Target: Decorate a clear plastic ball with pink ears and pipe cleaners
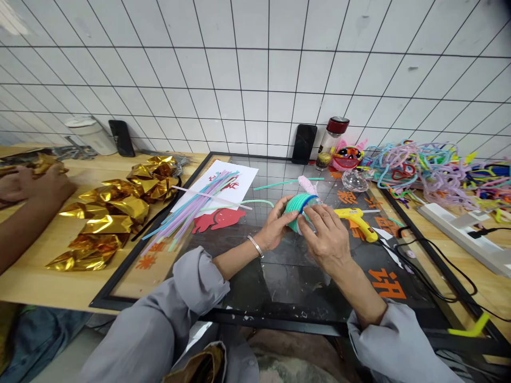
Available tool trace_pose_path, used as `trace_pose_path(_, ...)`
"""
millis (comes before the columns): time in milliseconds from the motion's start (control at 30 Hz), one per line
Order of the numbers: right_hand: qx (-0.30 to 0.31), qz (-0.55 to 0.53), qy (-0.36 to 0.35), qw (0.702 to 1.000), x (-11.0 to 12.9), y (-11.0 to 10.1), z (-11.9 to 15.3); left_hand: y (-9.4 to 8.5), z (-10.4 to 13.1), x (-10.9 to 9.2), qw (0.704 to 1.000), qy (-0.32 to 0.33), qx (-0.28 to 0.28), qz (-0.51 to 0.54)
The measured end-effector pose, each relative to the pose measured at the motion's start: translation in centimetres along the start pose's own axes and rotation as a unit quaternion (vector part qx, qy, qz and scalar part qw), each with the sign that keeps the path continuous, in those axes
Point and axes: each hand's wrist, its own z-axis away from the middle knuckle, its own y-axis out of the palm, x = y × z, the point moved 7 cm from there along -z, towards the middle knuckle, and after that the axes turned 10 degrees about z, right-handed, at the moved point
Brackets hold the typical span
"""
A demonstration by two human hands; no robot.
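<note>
A rounded object wrapped in green fuzzy stems point(295, 204), with a dark blue band near its right end, is held between my two hands above the dark glass panel. My left hand point(275, 226) is wrapped round its left side, thumb on the front. My right hand point(325, 234) presses its fingers on the right end near the blue band, hiding part of it. Just behind sits a small pink fuzzy piece point(307, 185). To the right of my right hand lies a yellow glue gun point(357, 222). A bundle of pastel stems point(195, 205) lies left, over white paper point(243, 178).
A red paper cutout point(219, 219) is left of my hands. Crumpled gold foil point(107, 226) and another person's hands point(43, 183) are further left. Phone point(304, 143), bottle point(329, 141) and pink figure point(348, 155) stand behind. Tangled stems point(435, 170), power strip point(467, 234) and black cables are right.
</note>
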Motion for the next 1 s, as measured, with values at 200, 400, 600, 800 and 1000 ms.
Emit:
trace_pose_path(200,0.008,0.009,-0.003,1.0,0.19,0.3,0.09,0.19,0.13,-0.23,1.0,0.002,0.0,-0.002)
trace_pose_path(400,0.016,0.02,-0.001,1.0,0.35,0.33,-0.02,0.36,0.24,-0.3,1.0,-0.001,-0.004,-0.003)
trace_pose_path(600,0.01,0.029,-0.007,0.999,0.52,0.18,-0.15,0.27,0.2,-0.12,1.0,-0.004,0.001,-0.007)
trace_pose_path(800,0.01,0.015,0.002,1.0,0.55,0.25,-0.07,0.32,0.26,-0.08,1.0,-0.008,0.006,-0.002)
trace_pose_path(1000,0.024,-0.004,0.014,1.0,0.29,0.56,0.21,0.34,0.42,-0.12,1.0,-0.01,0.006,-0.003)
